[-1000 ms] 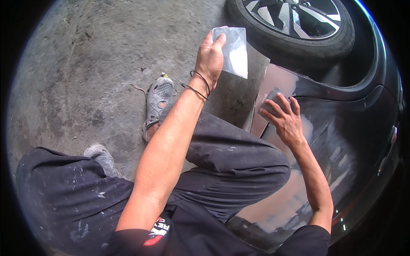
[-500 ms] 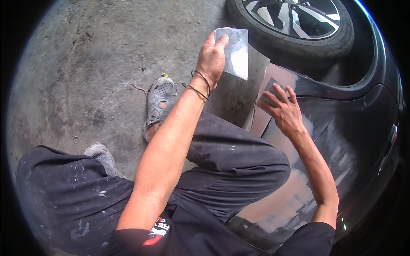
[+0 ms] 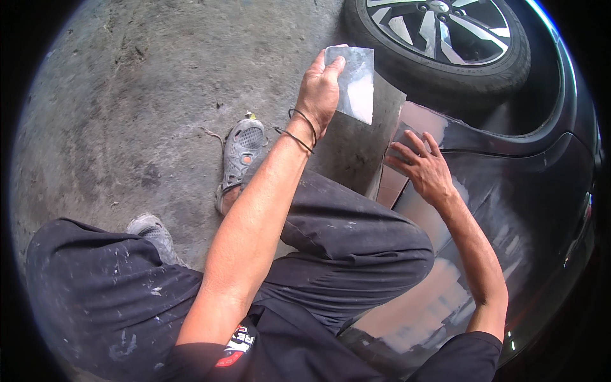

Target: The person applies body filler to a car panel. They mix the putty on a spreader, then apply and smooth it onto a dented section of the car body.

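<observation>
My left hand (image 3: 321,86) is closed on a thin, flat rectangular mixing plate (image 3: 350,63), thumb on top. White paste (image 3: 361,99) lies spread on the plate's lower part. My right hand (image 3: 425,167) reaches to the edge of a dark car body panel (image 3: 496,169), fingers fanned and bent over a thin grey spreader (image 3: 400,137) that shows only in part. Its thumb is hidden. Around that hand the panel has pinkish-brown filler (image 3: 422,120) and smeared pale grey patches.
A tyre on an alloy wheel (image 3: 439,51) stands in the wheel arch beyond my hands. A grey sheet-like piece (image 3: 363,143) lies beside the panel edge. My dark-trousered knee (image 3: 388,254) is close to the panel. Grey clogs (image 3: 242,149) rest on the dusty concrete floor (image 3: 140,127).
My left hand and the plate have shifted slightly right and down in the view, as has the wheel. My right fingers sit a little lower over the panel edge, with less of the grey piece showing.
</observation>
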Demonstrator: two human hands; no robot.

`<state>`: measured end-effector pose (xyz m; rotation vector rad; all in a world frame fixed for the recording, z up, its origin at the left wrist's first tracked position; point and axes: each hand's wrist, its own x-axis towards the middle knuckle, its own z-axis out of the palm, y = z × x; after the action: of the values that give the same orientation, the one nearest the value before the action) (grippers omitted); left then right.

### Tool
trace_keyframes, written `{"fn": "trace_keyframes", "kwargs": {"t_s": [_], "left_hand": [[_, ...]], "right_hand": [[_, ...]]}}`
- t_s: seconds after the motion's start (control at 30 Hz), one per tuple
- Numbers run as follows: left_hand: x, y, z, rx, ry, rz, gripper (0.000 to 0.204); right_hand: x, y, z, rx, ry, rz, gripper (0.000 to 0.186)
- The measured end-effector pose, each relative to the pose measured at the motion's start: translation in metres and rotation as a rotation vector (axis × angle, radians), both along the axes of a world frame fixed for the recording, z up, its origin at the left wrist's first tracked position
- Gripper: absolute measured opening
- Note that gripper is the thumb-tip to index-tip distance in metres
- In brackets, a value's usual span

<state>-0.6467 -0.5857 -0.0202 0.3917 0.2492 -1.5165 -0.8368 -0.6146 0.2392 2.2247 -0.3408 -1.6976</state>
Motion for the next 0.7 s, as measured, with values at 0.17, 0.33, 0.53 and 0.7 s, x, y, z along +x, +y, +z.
{"fn": "trace_keyframes", "kwargs": {"t_s": [0.17,0.33,0.53,0.7], "left_hand": [[0.002,0.003,-0.004,0.014,-0.001,-0.004,0.039],[0.0,0.002,0.0,0.01,0.028,0.001,0.037],[-0.015,0.002,-0.012,0.009,0.001,-0.038,0.038],[-0.017,0.006,-0.021,0.034,-0.009,-0.083,0.039]], "right_hand": [[0.004,-0.006,-0.008,0.001,0.065,-0.043,0.047],[0.01,-0.007,-0.008,-0.012,0.106,-0.019,0.045],[0.019,0.002,0.032,-0.081,0.143,-0.06,0.047],[0.04,0.008,0.064,-0.114,0.182,-0.064,0.048]]}}
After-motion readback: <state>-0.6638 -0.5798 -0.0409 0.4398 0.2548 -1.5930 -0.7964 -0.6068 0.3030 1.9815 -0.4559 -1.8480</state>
